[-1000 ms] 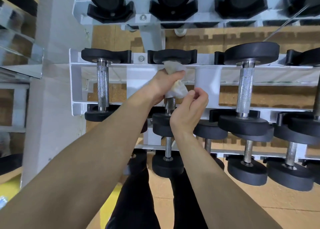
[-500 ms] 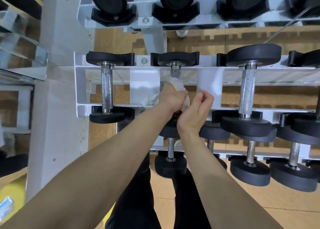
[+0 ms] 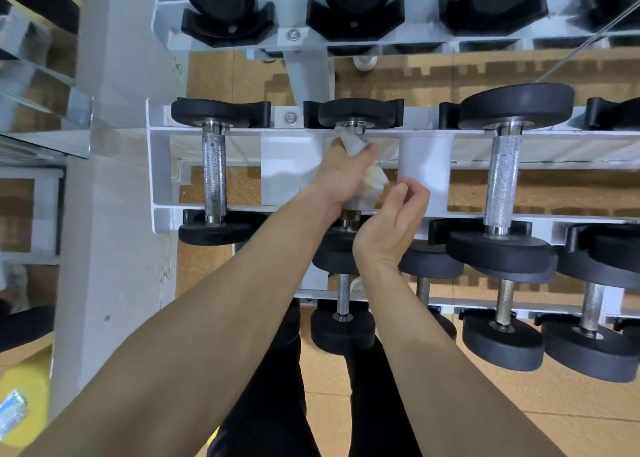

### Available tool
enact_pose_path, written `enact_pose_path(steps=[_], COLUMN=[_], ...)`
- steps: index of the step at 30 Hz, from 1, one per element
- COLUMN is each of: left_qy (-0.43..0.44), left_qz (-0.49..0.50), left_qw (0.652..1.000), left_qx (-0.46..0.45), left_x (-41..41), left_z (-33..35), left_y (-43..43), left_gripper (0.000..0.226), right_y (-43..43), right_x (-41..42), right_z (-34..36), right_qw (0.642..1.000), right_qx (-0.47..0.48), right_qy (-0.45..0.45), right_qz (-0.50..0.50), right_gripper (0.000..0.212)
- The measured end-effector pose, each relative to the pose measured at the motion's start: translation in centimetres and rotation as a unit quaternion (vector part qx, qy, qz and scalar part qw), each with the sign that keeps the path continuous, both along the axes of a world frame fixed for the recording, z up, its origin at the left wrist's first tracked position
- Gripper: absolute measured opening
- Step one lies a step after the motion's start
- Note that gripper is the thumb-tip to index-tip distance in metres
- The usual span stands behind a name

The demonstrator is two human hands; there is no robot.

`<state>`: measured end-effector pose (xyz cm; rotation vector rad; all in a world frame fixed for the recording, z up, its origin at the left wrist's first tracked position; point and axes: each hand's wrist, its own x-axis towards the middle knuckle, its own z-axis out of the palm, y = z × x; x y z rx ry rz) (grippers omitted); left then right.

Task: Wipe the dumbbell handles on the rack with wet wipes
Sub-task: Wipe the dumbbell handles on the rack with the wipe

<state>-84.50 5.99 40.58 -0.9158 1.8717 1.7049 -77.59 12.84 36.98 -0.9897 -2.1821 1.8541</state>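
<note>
A white rack (image 3: 159, 166) carries black dumbbells with knurled steel handles. My left hand (image 3: 343, 176) grips a white wet wipe (image 3: 360, 166) wrapped round the handle of the middle dumbbell (image 3: 360, 114) on the middle tier. The handle is almost wholly hidden under hand and wipe; only its steel ends show. My right hand (image 3: 394, 224) hovers just right of the wipe's loose tail, fingers loosely curled and holding nothing.
The left dumbbell (image 3: 214, 169) and a larger right dumbbell (image 3: 502, 172) lie on the same tier. Further dumbbells fill the lower tier (image 3: 502, 335) and the top tier (image 3: 225, 3). A grey pillar (image 3: 114, 214) stands left of the rack; a wipe pack (image 3: 12, 415) lies bottom left.
My left hand slid the wipe down the handle toward me, then back up to the far end. My right hand stayed beside it, with its fingers slightly more relaxed now.
</note>
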Motion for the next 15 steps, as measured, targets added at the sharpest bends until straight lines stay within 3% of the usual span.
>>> enact_pose_path(steps=[4, 7, 12, 15], left_qy=[-0.023, -0.022, -0.017, -0.001], left_qz=[-0.180, -0.233, -0.169, -0.091], left_qw=[0.976, 0.964, 0.981, 0.996], left_qx=[-0.122, -0.128, -0.092, -0.021], left_x=[3.2, 3.6, 2.6, 2.0], left_z=[0.4, -0.2, -0.6, -0.9], left_y=[0.3, 0.1, -0.2, -0.3], left_gripper=[0.061, 0.066, 0.054, 0.030], right_y=[0.0, 0.0, 0.0, -0.1], right_x=[0.0, 0.0, 0.1, 0.1], right_z=[-0.1, -0.2, -0.2, -0.2], right_qw=[1.000, 1.000, 1.000, 0.999], right_qx=[-0.016, -0.020, -0.019, -0.025], right_qy=[0.014, 0.012, 0.006, 0.004], right_qz=[-0.014, -0.018, -0.015, -0.026], right_gripper=[0.029, 0.028, 0.031, 0.036])
